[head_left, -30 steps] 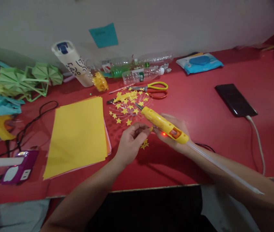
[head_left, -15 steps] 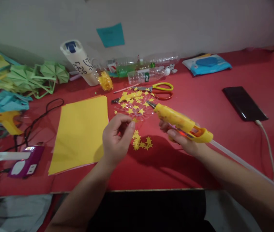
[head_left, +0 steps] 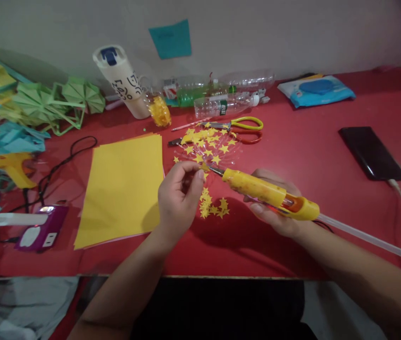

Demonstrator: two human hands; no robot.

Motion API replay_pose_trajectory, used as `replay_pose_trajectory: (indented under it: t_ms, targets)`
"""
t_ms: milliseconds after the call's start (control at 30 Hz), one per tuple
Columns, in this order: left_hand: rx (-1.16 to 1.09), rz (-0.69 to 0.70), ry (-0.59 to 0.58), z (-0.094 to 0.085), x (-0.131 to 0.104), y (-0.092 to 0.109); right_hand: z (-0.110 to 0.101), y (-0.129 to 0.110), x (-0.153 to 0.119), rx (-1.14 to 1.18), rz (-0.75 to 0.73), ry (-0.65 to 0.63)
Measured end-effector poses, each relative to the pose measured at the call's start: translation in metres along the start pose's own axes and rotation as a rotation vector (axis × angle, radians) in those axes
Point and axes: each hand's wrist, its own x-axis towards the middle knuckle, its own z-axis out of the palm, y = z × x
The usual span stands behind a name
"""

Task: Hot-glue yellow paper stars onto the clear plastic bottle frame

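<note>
Between thumb and forefinger, my left hand [head_left: 181, 193] pinches a small yellow paper star [head_left: 204, 166]. My right hand [head_left: 274, 208] is wrapped round a yellow hot glue gun [head_left: 257, 186], whose metal nozzle points left and reaches the star or very nearly so. A long clear glue stick [head_left: 366, 231] runs out of the gun's back end. Below the hands a small cluster of yellow stars [head_left: 205, 204] lies on the red table [head_left: 243, 255]. More stars [head_left: 208, 152] are heaped on a clear plastic piece just beyond the fingertips.
Yellow paper sheets [head_left: 122, 189] lie left of my left hand. Scissors [head_left: 248, 123] and plastic bottles [head_left: 218, 105] are behind the stars. A phone [head_left: 372, 153] and a wipes pack [head_left: 317, 89] lie to the right. At left are a purple power box [head_left: 43, 229] and a second glue gun [head_left: 11, 167].
The glue gun has come down and left, bringing its nozzle to the star in my left hand. The whole view has shifted slightly.
</note>
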Motion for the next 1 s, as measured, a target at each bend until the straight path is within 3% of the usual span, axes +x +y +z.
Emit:
replay_pose_trajectory:
  t_ms: [1000]
  targets:
    - [0.132,0.133,0.001,0.0007,-0.002,0.0002,0.0067,0.0,0.0024,-0.111,-0.125,0.019]
